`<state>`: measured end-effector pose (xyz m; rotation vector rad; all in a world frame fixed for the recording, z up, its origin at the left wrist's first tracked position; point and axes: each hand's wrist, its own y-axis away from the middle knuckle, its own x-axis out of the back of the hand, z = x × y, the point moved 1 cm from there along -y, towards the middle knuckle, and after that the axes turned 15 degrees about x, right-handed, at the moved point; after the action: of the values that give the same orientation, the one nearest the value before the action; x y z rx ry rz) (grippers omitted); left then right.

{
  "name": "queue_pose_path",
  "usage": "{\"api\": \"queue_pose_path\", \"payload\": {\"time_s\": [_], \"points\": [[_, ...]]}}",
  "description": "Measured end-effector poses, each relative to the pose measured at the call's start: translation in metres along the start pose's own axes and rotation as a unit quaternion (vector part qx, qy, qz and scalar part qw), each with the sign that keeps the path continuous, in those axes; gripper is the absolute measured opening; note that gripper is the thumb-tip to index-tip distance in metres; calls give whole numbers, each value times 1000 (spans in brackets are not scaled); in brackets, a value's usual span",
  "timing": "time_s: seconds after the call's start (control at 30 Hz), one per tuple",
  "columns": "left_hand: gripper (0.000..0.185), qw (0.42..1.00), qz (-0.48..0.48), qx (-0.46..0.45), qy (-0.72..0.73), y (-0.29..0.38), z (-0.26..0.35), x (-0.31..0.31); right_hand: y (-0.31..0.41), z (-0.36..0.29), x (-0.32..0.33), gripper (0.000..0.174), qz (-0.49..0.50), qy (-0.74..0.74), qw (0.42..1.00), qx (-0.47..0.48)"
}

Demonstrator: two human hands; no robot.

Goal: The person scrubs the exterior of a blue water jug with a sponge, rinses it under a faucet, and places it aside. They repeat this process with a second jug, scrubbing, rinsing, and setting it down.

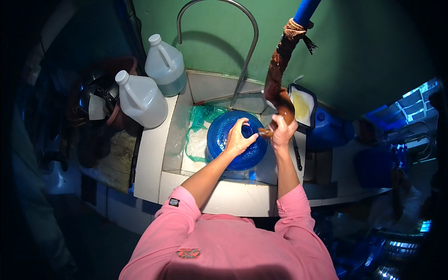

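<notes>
A round blue water jug (217, 141) of translucent plastic stands upright in a tiled sink (175, 140). My left hand (238, 137) curls around its neck, thumb and fingers on either side of the mouth (247, 131). My right hand (282, 132) grips a brown flexible hose (287, 105) close to its lower end. That wet-looking end (265, 133) points left, just beside the jug's mouth. Above, the hose is tied onto a blue pipe (306, 12). Green netting or mesh (197, 119) lies in the sink to the jug's left.
Two translucent plastic jugs (143, 101) (168, 68) stand left of the sink. A curved metal faucet (253, 42) rises behind. At right lie a black-handled knife (297, 157), a white-and-yellow pad (301, 105) and a blue container (325, 129). Another person (400, 196) is at far right.
</notes>
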<state>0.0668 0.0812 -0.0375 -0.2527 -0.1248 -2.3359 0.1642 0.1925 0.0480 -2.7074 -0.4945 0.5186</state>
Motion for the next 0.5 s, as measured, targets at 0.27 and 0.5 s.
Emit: {"api": "queue_pose_path", "payload": {"time_s": [0.27, 0.5], "points": [[73, 994, -99, 18, -33, -6, -21, 18, 32, 22, -46, 28, -163, 112, 980, 6], [91, 952, -172, 112, 225, -22, 12, 70, 84, 55, -10, 71, -214, 119, 966, -82]]}}
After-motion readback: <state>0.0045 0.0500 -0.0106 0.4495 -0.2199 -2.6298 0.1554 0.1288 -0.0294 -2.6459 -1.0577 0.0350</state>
